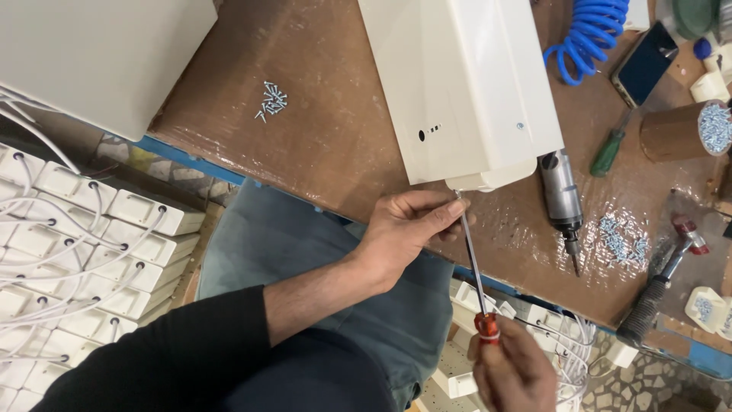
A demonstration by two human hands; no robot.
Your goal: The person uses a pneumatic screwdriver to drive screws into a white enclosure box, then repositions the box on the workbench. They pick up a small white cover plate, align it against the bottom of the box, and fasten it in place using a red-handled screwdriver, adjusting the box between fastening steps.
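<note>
1. Head view, the hands: the left hand point(408, 225) is curled at the near edge of the surface point(335, 145), its fingertips pinched around the thin metal shaft of a screwdriver point(474, 267) just under the tip. The right hand point(512, 374) is closed around the screwdriver's red handle, low in the picture, off the surface's edge.

2. Head view, the work piece: a white plastic casing point(465, 84) lies flat on the surface, and its near end overhangs toward the person. The screwdriver tip meets the casing's lower edge, where a screw may sit, though it is too small to tell.

3. Head view, progress: one small screw head shows on the casing's right side, so some fastening looks done. The one at the tip appears to be in hand.

4. Head view, surroundings: a loose heap of screws point(271, 100) lies to the left. A pneumatic driver point(563, 200) rests just right of the casing, with more screws point(621, 238) beside it. A green-handled screwdriver point(609, 151) and a blue coiled hose point(589, 37) lie farther back.
</note>
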